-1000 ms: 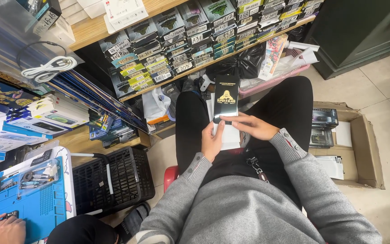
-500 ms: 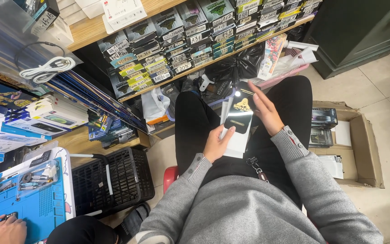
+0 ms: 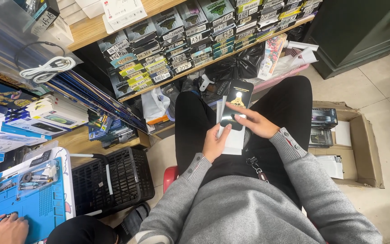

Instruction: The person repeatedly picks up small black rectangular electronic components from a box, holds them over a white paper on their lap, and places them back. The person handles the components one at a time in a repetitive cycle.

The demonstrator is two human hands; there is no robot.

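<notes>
Both of your hands work over your lap. Your left hand (image 3: 215, 142) grips the lower end of a white flat package (image 3: 232, 135), thumb on its face and fingers curled behind it. Your right hand (image 3: 254, 121) is spread flat, its fingers laid across a black glossy card (image 3: 236, 103) that lies on top of the white package and reaches past its upper edge; the card bears a small gold figure near its top. Both pieces sit between your knees, above your black trousers (image 3: 290, 101), tilted slightly toward the shelf.

A metal key clip (image 3: 253, 163) hangs at your waist just below the package. Grey knitted sleeves cover both forearms.

To your right, an open cardboard box (image 3: 369, 149) stands on the tiled floor and holds dark flat boxes and white sheets. In front of your knees, a wooden shelf (image 3: 91, 31) carries rows of labelled flat packs (image 3: 168, 58) standing on edge. A coiled white cable (image 3: 46, 70) lies in a clear bag on the left. Below it, stacked flat cartons rest on a lower shelf.

A black plastic crate (image 3: 113, 180) stands on the floor at your left. Beside it, another person's hand (image 3: 10, 228) rests on a blue work mat (image 3: 23, 208) at the lower left corner.
</notes>
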